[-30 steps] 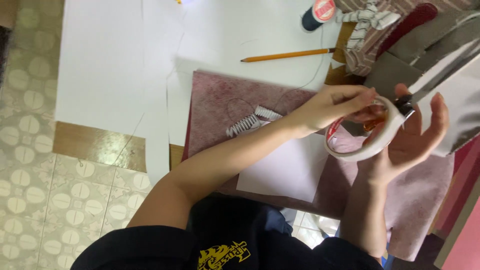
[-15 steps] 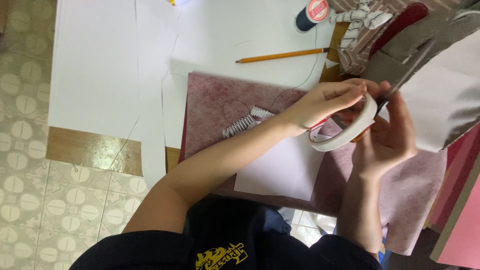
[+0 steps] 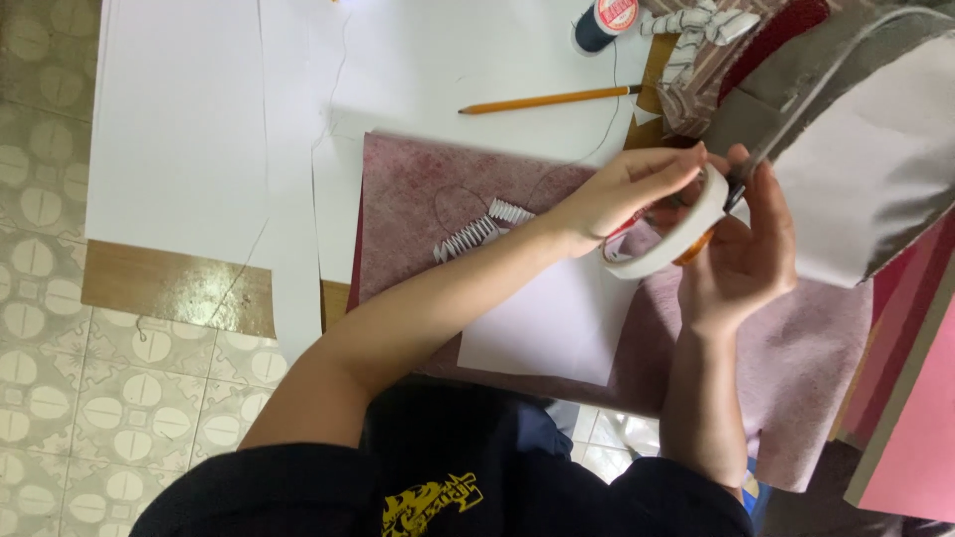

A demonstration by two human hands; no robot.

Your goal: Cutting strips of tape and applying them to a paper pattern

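Above the felt (image 3: 428, 199): tape roll (image 3: 665, 231) gripped in left hand (image 3: 629, 191), steadied by right hand (image 3: 741, 249), fingers closed around it for peeling.

The tape roll (image 3: 665, 239) is half hidden behind the left hand (image 3: 627, 194); the thread spool (image 3: 604, 20) and pink board (image 3: 910, 428) run off frame.

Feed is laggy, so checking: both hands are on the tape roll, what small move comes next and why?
Probably peel the free end off the tape roll: the left hand pinches its upper rim, the right hand cradles it, and no loose strip shows yet.
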